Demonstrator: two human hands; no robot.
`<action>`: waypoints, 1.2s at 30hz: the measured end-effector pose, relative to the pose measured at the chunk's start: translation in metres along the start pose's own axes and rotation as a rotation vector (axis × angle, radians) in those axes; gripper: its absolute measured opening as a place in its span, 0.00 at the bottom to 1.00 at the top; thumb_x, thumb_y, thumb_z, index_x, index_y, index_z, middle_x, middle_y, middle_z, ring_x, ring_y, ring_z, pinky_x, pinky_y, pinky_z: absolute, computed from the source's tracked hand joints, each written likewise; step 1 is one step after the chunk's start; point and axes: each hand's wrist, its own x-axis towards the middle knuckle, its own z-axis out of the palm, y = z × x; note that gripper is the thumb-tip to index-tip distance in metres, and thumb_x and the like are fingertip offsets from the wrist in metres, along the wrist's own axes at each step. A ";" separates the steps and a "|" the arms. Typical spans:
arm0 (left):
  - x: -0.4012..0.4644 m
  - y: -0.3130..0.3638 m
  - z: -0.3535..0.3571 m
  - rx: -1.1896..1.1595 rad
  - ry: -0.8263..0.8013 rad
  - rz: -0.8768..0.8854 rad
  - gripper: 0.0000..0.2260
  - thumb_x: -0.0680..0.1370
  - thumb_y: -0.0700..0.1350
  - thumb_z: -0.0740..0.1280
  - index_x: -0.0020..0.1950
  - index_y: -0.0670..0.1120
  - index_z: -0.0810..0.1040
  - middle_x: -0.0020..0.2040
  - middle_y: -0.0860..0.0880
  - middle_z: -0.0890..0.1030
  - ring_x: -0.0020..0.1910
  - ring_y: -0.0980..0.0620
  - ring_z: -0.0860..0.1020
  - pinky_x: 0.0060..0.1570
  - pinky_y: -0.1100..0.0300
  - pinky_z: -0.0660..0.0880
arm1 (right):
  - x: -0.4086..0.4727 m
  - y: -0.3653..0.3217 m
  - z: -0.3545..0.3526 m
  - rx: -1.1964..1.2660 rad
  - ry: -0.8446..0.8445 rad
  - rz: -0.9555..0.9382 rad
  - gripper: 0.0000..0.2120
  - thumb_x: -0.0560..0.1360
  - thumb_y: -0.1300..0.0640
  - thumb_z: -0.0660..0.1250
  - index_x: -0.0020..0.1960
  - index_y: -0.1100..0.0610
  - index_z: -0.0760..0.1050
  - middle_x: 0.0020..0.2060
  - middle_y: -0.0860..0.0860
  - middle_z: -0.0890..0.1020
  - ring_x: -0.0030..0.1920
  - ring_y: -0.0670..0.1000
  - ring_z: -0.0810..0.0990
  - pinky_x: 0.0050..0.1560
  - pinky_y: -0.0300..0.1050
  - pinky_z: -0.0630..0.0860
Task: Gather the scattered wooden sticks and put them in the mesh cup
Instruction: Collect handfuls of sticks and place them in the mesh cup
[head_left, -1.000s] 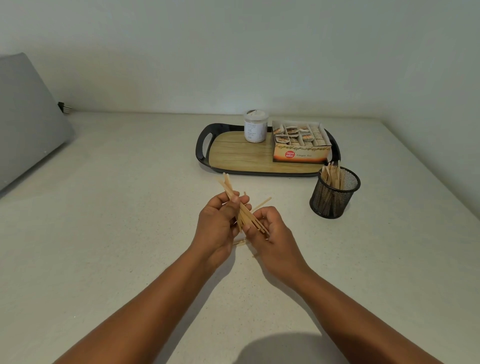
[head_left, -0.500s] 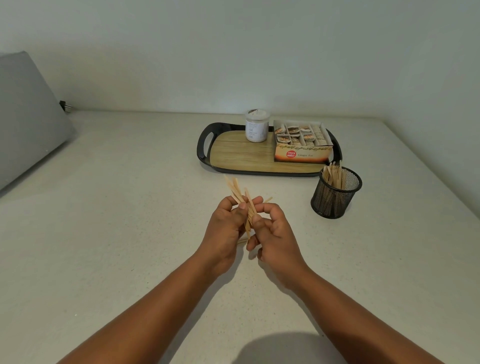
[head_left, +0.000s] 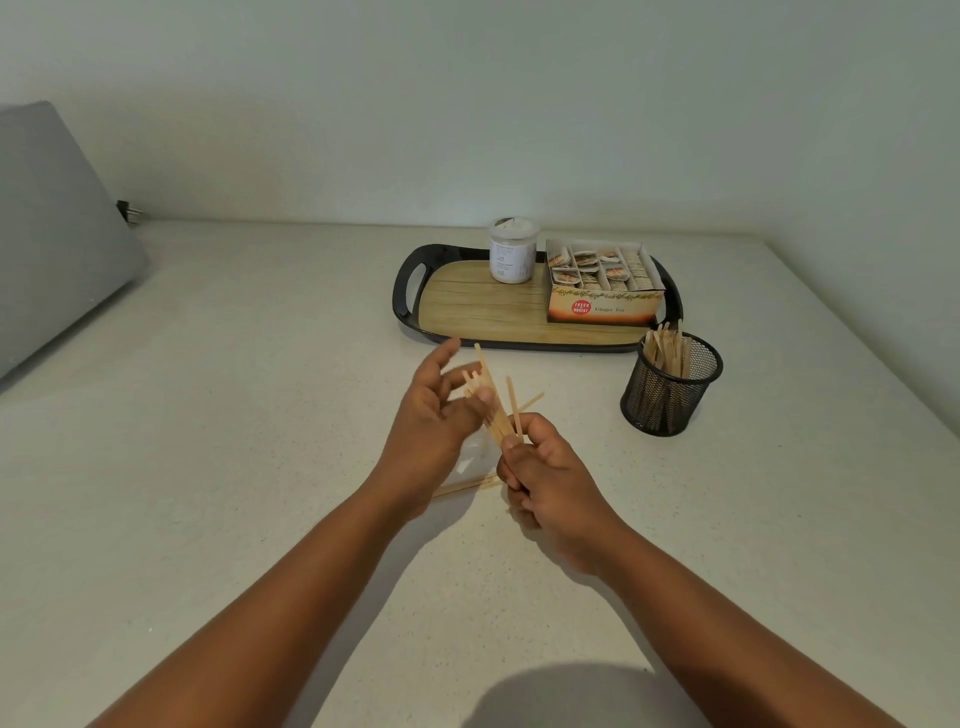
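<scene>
Head view. Your right hand (head_left: 550, 483) grips a bundle of wooden sticks (head_left: 500, 415) at its lower end, fingers curled round it; the sticks fan upward and lean left. Your left hand (head_left: 431, 415) is beside the bundle with fingers spread and relaxed, thumb touching the upper sticks; whether it bears any of their weight cannot be told. The two hands are close together, above the middle of the surface (head_left: 234, 441).

A few loose sticks (head_left: 465, 486) lie flat on the surface just under and between your wrists, partly hidden by the hands. The mesh cup (head_left: 670, 384) stands upright to the right of your hands, well apart from them, already holding a number of sticks (head_left: 667, 353) that lean against its far rim.

Just behind the cup: a black-rimmed tray (head_left: 410, 291) with a wood-pattern floor. On it, a white lidded jar (head_left: 511, 250) at the back and an open box of tea sachets (head_left: 602, 283) at the right end, touching nothing in your path.

Surface is pale, speckled, matte. A grey slanted panel (head_left: 47, 228) stands at far left. Plain pale wall (head_left: 467, 104) behind; a second wall meets it at right.
</scene>
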 end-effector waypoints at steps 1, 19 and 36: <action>0.002 0.002 -0.001 0.048 0.027 0.041 0.23 0.82 0.44 0.67 0.76 0.59 0.67 0.65 0.56 0.80 0.58 0.58 0.82 0.58 0.59 0.80 | 0.000 0.000 0.000 -0.016 -0.002 0.016 0.09 0.86 0.49 0.58 0.59 0.42 0.76 0.34 0.47 0.72 0.28 0.43 0.63 0.27 0.38 0.61; -0.008 -0.004 0.000 0.224 -0.089 0.070 0.08 0.84 0.41 0.64 0.54 0.47 0.83 0.50 0.49 0.87 0.42 0.50 0.83 0.44 0.60 0.81 | 0.000 -0.003 -0.004 -0.165 -0.003 0.032 0.16 0.86 0.46 0.56 0.60 0.54 0.78 0.31 0.46 0.68 0.28 0.42 0.62 0.28 0.37 0.61; -0.004 -0.004 -0.011 0.234 -0.042 0.000 0.07 0.80 0.40 0.70 0.52 0.51 0.86 0.44 0.52 0.88 0.45 0.53 0.86 0.44 0.64 0.82 | 0.006 0.000 -0.017 -0.430 0.035 -0.104 0.10 0.83 0.42 0.61 0.55 0.47 0.75 0.31 0.41 0.76 0.30 0.40 0.70 0.35 0.42 0.68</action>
